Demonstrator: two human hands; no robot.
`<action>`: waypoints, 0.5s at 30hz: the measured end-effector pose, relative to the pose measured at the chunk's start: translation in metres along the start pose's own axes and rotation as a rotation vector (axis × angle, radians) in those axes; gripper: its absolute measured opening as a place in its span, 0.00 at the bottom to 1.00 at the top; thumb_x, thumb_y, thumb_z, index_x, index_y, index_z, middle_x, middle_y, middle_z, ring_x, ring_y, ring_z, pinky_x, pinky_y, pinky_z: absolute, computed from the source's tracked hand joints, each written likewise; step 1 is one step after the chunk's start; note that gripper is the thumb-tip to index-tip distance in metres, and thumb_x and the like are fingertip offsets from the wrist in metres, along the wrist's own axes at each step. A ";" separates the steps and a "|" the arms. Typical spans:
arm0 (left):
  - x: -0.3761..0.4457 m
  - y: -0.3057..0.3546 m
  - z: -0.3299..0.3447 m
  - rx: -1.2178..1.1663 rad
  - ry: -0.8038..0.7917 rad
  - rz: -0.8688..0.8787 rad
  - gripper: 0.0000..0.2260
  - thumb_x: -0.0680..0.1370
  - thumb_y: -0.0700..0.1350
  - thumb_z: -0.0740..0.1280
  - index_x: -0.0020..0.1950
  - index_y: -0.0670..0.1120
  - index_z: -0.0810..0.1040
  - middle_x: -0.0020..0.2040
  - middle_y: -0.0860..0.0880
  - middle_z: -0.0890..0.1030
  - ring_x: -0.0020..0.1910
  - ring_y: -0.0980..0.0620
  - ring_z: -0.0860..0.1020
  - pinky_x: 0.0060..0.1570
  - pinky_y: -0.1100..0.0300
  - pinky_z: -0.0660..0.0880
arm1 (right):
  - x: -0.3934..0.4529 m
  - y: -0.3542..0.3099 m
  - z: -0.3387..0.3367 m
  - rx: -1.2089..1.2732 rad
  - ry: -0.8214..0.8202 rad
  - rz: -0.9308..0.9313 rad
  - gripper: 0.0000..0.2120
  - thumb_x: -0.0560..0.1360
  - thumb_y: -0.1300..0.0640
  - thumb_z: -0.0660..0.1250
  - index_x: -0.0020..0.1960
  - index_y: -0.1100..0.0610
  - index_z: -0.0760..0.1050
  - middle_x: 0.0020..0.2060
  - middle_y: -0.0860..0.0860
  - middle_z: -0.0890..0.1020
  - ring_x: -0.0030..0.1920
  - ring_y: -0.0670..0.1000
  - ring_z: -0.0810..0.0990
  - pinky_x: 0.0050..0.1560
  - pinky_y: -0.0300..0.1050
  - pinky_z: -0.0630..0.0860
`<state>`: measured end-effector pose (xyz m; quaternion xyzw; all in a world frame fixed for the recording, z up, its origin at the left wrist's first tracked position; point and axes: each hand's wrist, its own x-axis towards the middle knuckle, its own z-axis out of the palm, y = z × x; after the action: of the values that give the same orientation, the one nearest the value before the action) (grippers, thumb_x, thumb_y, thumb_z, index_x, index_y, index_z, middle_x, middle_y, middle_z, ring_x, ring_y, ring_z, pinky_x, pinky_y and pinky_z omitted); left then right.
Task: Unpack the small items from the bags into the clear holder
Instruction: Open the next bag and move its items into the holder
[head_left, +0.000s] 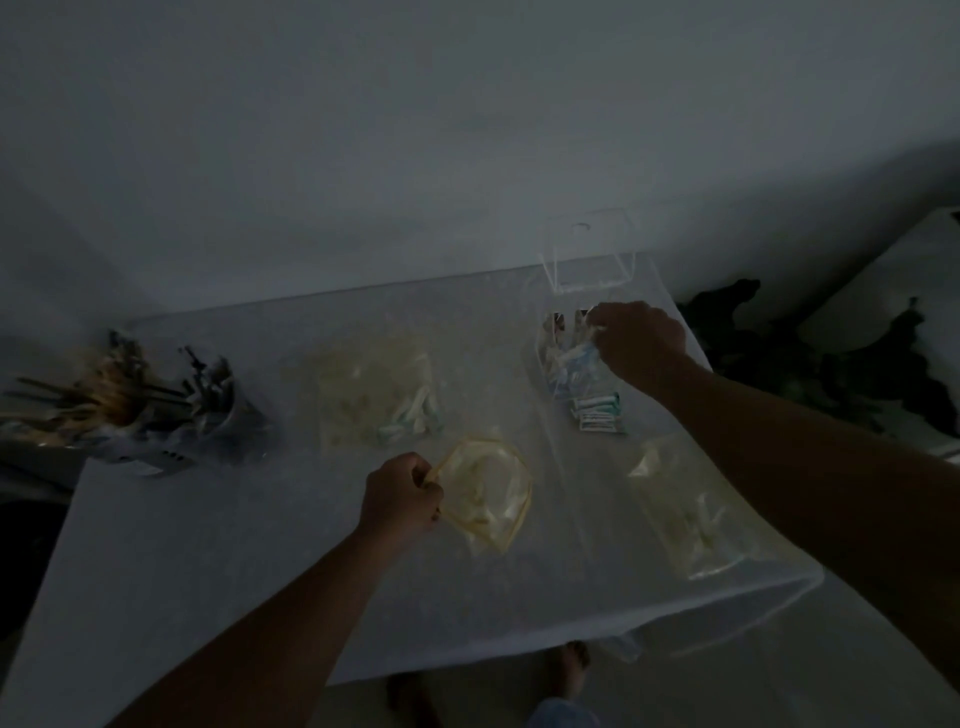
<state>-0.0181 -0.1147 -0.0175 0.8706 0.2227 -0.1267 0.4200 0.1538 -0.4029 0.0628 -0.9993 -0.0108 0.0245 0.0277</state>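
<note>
The scene is dim. A yellowish clear plastic bag (488, 493) lies open on the white table (234, 545), and my left hand (400, 499) pinches its left edge. My right hand (641, 340) reaches over the clear holder (566, 364) at the back right, its curled fingers gripping small white items at the holder's top. Several small white and teal tubes stand inside the holder. More small packets (597, 413) lie just in front of it.
Another bag with small items (379, 395) lies mid-table, and a third bag (696, 509) lies near the right front corner. An empty clear box (589, 249) stands at the back. Cups of utensils (156, 405) sit far left. Dark leaves (810, 353) lie beyond the right edge.
</note>
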 end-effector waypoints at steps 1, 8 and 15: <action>0.000 0.001 -0.001 0.003 -0.003 -0.001 0.05 0.71 0.37 0.71 0.36 0.44 0.79 0.33 0.46 0.84 0.29 0.50 0.85 0.34 0.46 0.85 | 0.002 0.000 -0.003 -0.002 0.027 -0.002 0.11 0.78 0.57 0.61 0.58 0.50 0.79 0.48 0.55 0.83 0.47 0.60 0.82 0.44 0.47 0.74; 0.001 0.003 -0.006 0.012 0.005 -0.017 0.05 0.72 0.37 0.71 0.36 0.44 0.79 0.33 0.46 0.84 0.30 0.49 0.85 0.34 0.46 0.85 | 0.005 0.012 -0.010 0.102 0.212 -0.101 0.07 0.79 0.53 0.62 0.50 0.51 0.78 0.43 0.53 0.81 0.39 0.57 0.79 0.37 0.44 0.69; -0.001 0.011 -0.008 -0.003 0.006 -0.021 0.06 0.72 0.35 0.70 0.37 0.43 0.79 0.33 0.44 0.83 0.27 0.52 0.84 0.30 0.46 0.85 | -0.002 0.000 0.002 0.048 0.086 -0.190 0.10 0.80 0.55 0.60 0.51 0.48 0.80 0.43 0.49 0.82 0.39 0.53 0.80 0.40 0.44 0.75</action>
<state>-0.0130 -0.1152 -0.0047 0.8679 0.2331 -0.1279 0.4195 0.1522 -0.4026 0.0611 -0.9929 -0.1040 -0.0207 0.0542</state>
